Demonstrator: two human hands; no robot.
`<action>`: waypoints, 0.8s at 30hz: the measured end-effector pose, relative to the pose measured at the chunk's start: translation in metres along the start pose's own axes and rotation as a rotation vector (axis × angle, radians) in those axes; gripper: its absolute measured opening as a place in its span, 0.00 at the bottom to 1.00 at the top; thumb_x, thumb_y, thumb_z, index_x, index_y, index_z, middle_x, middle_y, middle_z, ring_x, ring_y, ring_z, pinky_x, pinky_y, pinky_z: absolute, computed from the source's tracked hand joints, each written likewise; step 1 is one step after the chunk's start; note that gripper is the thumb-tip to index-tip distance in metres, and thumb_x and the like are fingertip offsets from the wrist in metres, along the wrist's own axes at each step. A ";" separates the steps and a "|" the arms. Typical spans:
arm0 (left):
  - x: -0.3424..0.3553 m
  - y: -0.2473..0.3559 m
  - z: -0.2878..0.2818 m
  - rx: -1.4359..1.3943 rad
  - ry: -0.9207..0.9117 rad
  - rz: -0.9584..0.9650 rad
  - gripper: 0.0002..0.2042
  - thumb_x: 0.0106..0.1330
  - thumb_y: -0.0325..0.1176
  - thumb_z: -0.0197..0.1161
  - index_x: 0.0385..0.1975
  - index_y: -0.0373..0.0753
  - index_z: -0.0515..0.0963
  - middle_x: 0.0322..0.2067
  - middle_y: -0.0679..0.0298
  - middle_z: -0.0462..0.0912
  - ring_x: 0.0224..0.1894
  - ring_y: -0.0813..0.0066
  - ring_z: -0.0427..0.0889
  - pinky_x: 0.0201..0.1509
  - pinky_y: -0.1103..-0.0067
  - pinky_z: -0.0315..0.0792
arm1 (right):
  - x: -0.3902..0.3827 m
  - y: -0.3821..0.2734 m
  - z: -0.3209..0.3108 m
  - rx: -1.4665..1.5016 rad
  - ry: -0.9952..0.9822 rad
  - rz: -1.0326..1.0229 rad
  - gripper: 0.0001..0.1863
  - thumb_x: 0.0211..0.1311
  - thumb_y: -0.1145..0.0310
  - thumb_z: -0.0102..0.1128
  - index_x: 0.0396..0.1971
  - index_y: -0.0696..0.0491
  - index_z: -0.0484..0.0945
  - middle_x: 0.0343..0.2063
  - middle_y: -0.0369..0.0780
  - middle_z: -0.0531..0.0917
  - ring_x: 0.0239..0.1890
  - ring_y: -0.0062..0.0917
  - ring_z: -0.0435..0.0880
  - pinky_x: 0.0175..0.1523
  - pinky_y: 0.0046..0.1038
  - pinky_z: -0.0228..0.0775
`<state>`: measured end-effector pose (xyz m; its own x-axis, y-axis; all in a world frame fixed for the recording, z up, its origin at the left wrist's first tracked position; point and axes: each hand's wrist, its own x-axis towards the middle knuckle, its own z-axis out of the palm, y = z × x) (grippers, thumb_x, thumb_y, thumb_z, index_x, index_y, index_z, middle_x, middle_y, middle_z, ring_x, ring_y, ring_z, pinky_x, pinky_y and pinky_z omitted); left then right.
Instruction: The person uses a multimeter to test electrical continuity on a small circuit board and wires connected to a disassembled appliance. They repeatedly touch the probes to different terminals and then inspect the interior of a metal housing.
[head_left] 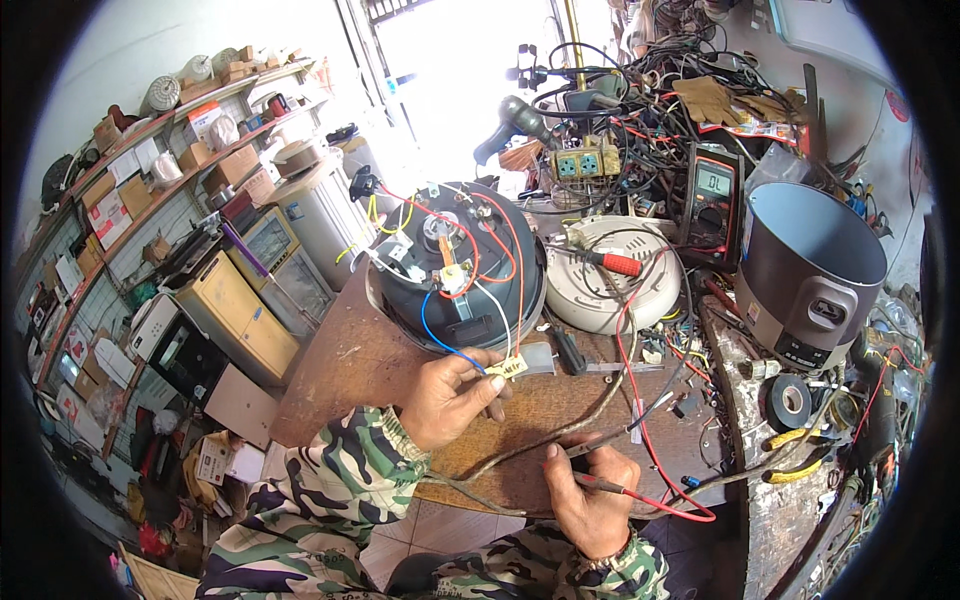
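My left hand [450, 400] pinches a small cream component [506, 367] with blue, white and red wires running up to a dark appliance base [465, 320], which lies bottom-up on the wooden bench [325, 390]. Nearer the bench's front, my right hand [590, 505] is closed around two meter probes, a red one [598, 483] and a darker one [582, 449], below and right of the component and apart from it. The multimeter [712, 205], display lit, stands at the back right with leads trailing across the bench.
A round cream base [610, 295] with a red-handled tool [618, 263] on it sits behind the bench's middle. A grey cooker body [810, 270], tape roll [788, 398] and yellow-handled pliers [790, 465] crowd the right. Tangled cables [650, 110] are heaped behind; cluttered shelves [120, 200] line the left.
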<state>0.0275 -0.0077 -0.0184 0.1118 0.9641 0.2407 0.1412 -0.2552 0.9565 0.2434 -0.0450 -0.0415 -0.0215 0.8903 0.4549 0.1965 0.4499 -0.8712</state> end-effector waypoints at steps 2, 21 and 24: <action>0.000 0.001 0.000 0.022 0.001 -0.012 0.13 0.72 0.29 0.57 0.50 0.27 0.71 0.34 0.57 0.82 0.29 0.74 0.83 0.32 0.81 0.79 | 0.000 0.000 0.001 -0.001 0.013 -0.007 0.06 0.56 0.74 0.65 0.29 0.62 0.80 0.18 0.43 0.81 0.19 0.25 0.81 0.27 0.26 0.71; 0.022 -0.011 0.003 0.366 0.096 0.070 0.10 0.67 0.28 0.60 0.45 0.31 0.79 0.22 0.62 0.83 0.21 0.80 0.81 0.26 0.79 0.75 | -0.005 0.009 0.006 0.011 0.054 0.122 0.06 0.56 0.73 0.65 0.29 0.61 0.81 0.18 0.44 0.80 0.18 0.29 0.81 0.27 0.28 0.70; 0.021 -0.005 0.000 0.410 0.048 0.031 0.10 0.70 0.28 0.56 0.46 0.29 0.76 0.28 0.66 0.81 0.25 0.86 0.77 0.25 0.85 0.75 | -0.004 0.007 0.005 0.007 0.055 0.100 0.06 0.56 0.73 0.66 0.29 0.60 0.81 0.18 0.45 0.81 0.19 0.31 0.81 0.27 0.28 0.71</action>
<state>0.0288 0.0140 -0.0177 0.0770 0.9555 0.2848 0.5199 -0.2822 0.8063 0.2397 -0.0449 -0.0504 0.0514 0.9257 0.3747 0.1885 0.3595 -0.9139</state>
